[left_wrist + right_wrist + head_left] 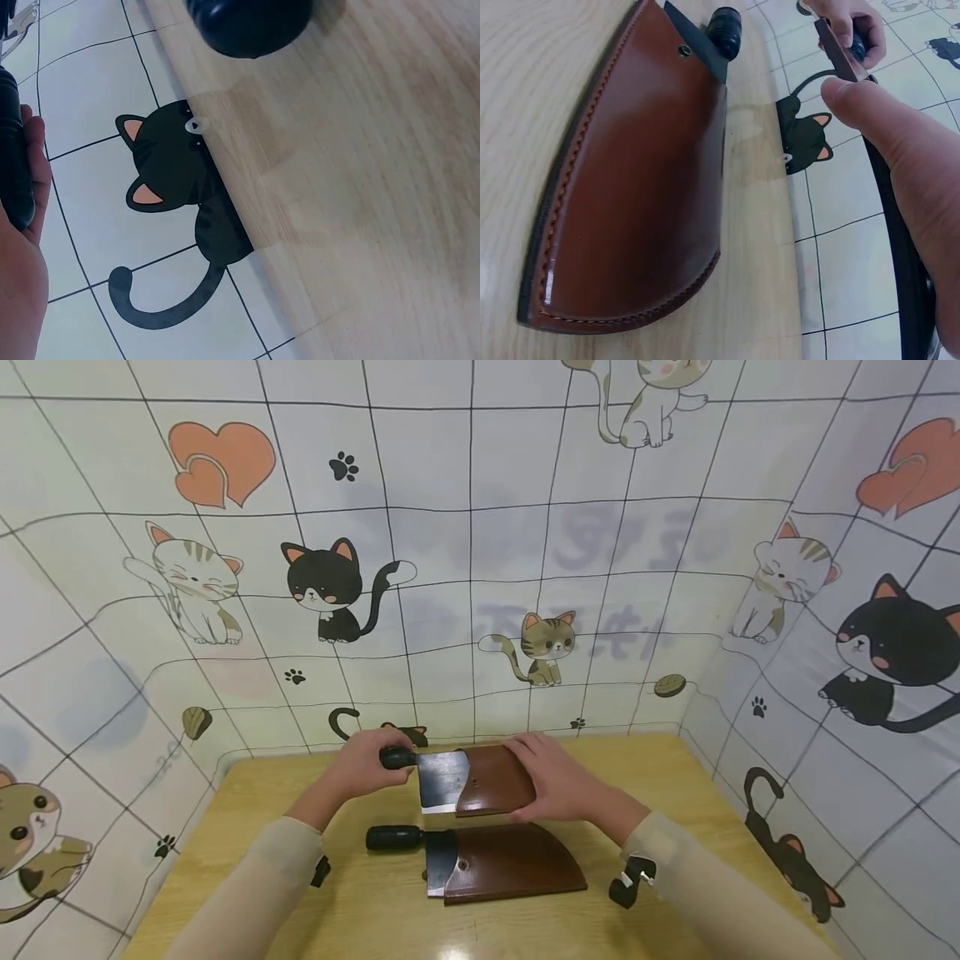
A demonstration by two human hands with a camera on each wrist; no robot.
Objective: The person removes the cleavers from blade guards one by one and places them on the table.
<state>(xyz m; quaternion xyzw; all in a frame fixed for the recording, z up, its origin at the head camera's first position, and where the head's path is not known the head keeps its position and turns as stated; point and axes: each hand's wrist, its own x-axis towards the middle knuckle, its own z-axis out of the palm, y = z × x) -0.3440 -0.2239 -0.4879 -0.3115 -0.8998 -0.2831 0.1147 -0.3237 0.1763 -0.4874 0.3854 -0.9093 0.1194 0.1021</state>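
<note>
My left hand (369, 762) grips the black handle (396, 757) of a cleaver. Bare steel blade (441, 779) shows between that handle and a brown leather sheath (495, 781), which covers the rest of it. At the sheath's far end, my right hand (558, 777) holds it with the thumb on the near edge and fingers over the top. The held cleaver is raised, seen edge-on in the right wrist view. Nearer me lies a second cleaver on the table, its black handle (394, 837) to the left, its blade mostly inside a stitched brown sheath (630, 180).
The wooden table (360, 910) meets cloth walls (450, 543) at the back and both sides. The cloth has a grid and cartoon cats. Small black devices (632, 882) are strapped at both wrists.
</note>
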